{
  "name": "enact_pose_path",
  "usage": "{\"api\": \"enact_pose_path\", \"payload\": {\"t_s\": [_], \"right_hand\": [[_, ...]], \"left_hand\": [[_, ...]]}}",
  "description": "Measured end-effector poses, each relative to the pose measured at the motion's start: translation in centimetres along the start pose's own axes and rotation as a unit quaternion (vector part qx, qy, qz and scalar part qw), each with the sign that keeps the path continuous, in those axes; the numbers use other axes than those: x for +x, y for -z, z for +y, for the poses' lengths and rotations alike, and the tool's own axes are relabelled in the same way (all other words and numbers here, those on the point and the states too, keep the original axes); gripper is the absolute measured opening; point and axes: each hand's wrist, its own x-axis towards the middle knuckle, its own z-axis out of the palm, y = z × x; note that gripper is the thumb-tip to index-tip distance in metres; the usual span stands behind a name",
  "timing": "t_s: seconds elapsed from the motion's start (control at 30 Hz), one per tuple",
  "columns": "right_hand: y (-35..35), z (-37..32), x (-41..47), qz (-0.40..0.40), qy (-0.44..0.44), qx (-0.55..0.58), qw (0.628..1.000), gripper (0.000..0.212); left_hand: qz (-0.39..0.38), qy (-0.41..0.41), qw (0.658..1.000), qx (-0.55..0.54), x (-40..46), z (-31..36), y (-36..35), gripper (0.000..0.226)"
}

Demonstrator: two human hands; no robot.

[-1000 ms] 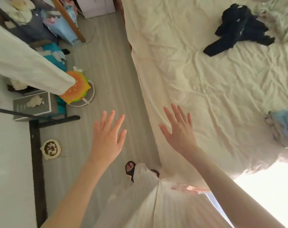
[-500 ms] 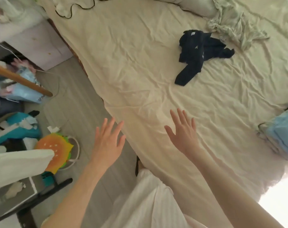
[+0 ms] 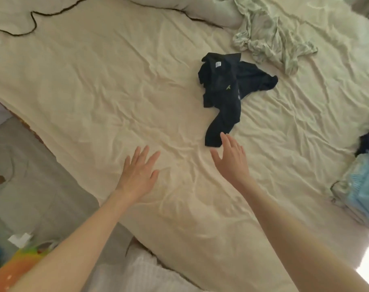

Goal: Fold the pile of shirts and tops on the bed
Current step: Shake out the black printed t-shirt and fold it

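Both our hands have swung from over the floor to over the bed [image 3: 95, 91]; left hand [image 3: 138, 175] and right hand [image 3: 232, 159] spread flat, holding nothing, right fingertips beside the crumpled dark shirt [image 3: 223, 89] mid-bed

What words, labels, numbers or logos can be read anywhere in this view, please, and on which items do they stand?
No text is readable.
Neck label inside the dark navy shirt: white, too small to read.
Small yellow-green mark on the same shirt: a logo shape, no letters visible.
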Motion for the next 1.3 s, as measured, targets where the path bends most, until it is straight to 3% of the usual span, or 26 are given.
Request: {"api": "enact_pose_path", "payload": {"t_s": [0.33,0.43,0.6,0.77,0.9,1.0,1.07,1.13,1.2,1.3], "right_hand": [[-0.4,-2.6,24.8,0.184,-0.03,-0.127,0.974,0.069],[-1.0,-2.3,26.6,0.209,-0.023,-0.152,0.966,0.047],[-2.9,-2.2,23.1,0.292,-0.004,-0.042,0.955,0.024],[-3.3,-4.7,17.7,0.274,0.055,0.038,0.959,0.012],[-1.8,-6.7,14.2,0.231,0.103,0.067,0.965,0.013],[1.0,-8.1,10.4,0.21,0.124,0.09,0.966,0.016],[3.3,-8.8,7.8,0.194,0.142,0.106,0.965,0.018],[6.2,-9.0,4.4,0.199,0.142,0.126,0.962,0.018],[8.7,-8.7,0.5,0.214,0.109,0.166,0.956,0.013],[12.0,-8.1,-4.7,0.234,0.071,0.186,0.952,0.015]], "left_hand": [[-0.087,-0.034,0.986,0.139,24.9,-7.3,0.4,0.08],[-0.132,-0.034,0.978,0.155,27.0,-8.6,-1.5,0.084],[-0.173,-0.04,0.975,0.134,28.5,-8.8,-1.0,0.089],[-0.218,-0.019,0.971,0.092,28.3,-7.8,1.3,0.079],[-0.032,-0.095,0.985,-0.141,25.2,-4.7,5.5,0.063],[0.07,-0.25,0.952,-0.161,21.2,-1.3,9.7,0.07],[0.035,-0.329,0.935,-0.125,18.4,1.0,11.9,0.069],[0.01,-0.356,0.929,-0.095,14.4,3.4,13.6,0.044],[0.002,-0.347,0.933,-0.092,9.9,5.4,15.2,0.016],[-0.025,-0.306,0.948,-0.09,4.0,6.7,17.1,0.013]]}}
